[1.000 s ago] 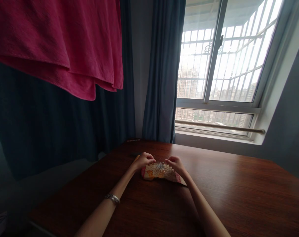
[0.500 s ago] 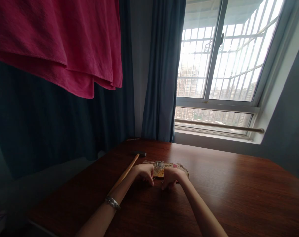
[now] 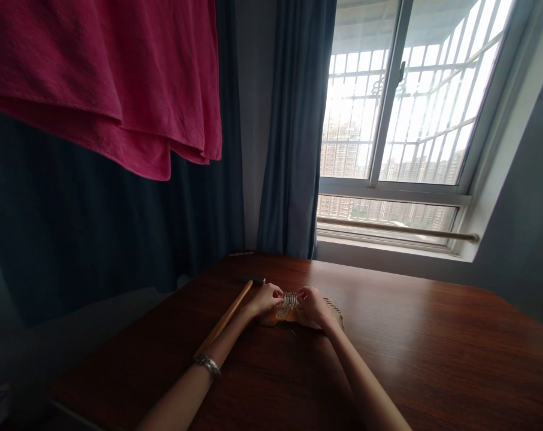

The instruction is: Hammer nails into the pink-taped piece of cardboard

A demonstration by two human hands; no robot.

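Observation:
A low tan piece (image 3: 289, 313) with a dotted surface and slanted ridges along its right edge lies on the table. Thin metallic strips (image 3: 290, 297) stand in a row at its middle. My left hand (image 3: 267, 297) is at the left end of this row, fingers curled together in a pinch. From the right, my right hand (image 3: 312, 302) reaches over the piece with fingertips closed near the strips' other end. Whatever is between either set of fingers is too small to make out. A hammer (image 3: 228, 314) with a wooden handle lies beside my left forearm.
The brown wooden table (image 3: 410, 347) stretches around the piece. A thin dark sliver (image 3: 296, 336) lies in front of it. Blue curtains (image 3: 293, 131) and a pink towel (image 3: 163, 90) hang behind, left of a barred window (image 3: 374, 108).
Both hands have moved from the near edge of the tan piece up and away to its metallic strips. The piece and the hammer stay in place.

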